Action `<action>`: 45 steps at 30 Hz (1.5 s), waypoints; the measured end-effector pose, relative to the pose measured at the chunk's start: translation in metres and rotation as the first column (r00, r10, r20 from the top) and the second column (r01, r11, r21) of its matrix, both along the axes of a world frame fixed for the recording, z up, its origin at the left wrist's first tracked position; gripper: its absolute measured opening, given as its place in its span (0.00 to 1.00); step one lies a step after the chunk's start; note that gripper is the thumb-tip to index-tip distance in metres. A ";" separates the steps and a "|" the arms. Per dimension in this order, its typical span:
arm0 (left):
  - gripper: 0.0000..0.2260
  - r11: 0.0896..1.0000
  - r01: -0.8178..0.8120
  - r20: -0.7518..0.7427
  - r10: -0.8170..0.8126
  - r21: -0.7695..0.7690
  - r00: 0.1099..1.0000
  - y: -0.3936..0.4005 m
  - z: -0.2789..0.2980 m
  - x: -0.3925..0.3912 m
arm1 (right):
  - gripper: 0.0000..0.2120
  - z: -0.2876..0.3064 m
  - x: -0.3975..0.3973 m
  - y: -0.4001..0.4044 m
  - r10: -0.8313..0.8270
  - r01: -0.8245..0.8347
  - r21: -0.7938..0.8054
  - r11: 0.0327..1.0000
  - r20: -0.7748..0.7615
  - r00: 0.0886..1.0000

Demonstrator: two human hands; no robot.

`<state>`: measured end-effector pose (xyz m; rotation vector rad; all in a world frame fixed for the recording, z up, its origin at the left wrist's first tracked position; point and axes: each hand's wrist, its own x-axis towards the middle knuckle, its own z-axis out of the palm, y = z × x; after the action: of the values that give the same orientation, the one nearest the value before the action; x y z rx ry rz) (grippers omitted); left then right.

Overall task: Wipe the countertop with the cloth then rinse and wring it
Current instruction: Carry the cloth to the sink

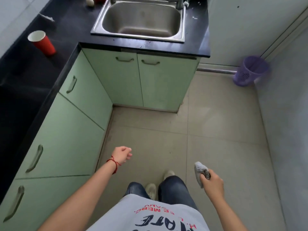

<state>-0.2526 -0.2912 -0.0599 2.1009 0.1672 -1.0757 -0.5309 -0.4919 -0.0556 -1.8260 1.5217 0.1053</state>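
Note:
My right hand (pixel 213 183) grips a grey bunched cloth (pixel 200 170) low over the floor, at the lower right. My left hand (pixel 122 155) hangs in front of the green cabinets, its fingers curled in loosely with nothing in them, a red string around the wrist. The black L-shaped countertop (pixel 66 25) runs along the left and across the top. A steel sink (pixel 141 19) is set into it at the top centre, well ahead of both hands. The tap's base shows at the sink's far rim.
A red paper cup (pixel 42 42) stands on the left counter. An egg-like object (pixel 90 1) lies at the back left of the sink. A purple perforated bin (pixel 250 70) stands on the floor at the right wall. Green cabinet doors (pixel 126 80) line both counter fronts.

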 end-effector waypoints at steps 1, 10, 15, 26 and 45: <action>0.12 1.000 -0.002 0.010 0.002 -0.013 1.000 -0.017 0.002 0.014 | 0.05 -0.002 0.008 -0.013 -0.001 0.001 0.004 1.000 -0.006 1.000; 0.10 0.992 -0.115 0.017 0.115 0.045 0.993 -0.125 -0.001 0.104 | 0.03 -0.006 0.136 -0.156 0.126 -0.129 0.039 0.991 0.060 0.990; 0.10 0.980 -0.187 0.016 0.186 0.065 0.982 -0.152 0.000 0.141 | 0.10 0.014 0.226 -0.220 0.276 -0.279 0.007 0.960 0.110 0.955; 0.07 0.980 -0.102 0.160 0.130 -0.172 0.979 -0.237 0.049 0.296 | 0.09 0.082 0.383 -0.279 0.206 -0.134 -0.195 0.972 0.416 0.886; 0.09 0.887 0.345 0.476 -0.170 -0.308 0.863 -0.479 0.117 0.526 | 0.05 0.128 0.573 -0.354 0.173 0.000 -0.289 0.957 0.572 0.802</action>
<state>0.2731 -0.7701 0.0566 1.9707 -0.5302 -0.6803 0.0423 -0.8464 0.0724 -1.8943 1.0323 -0.6191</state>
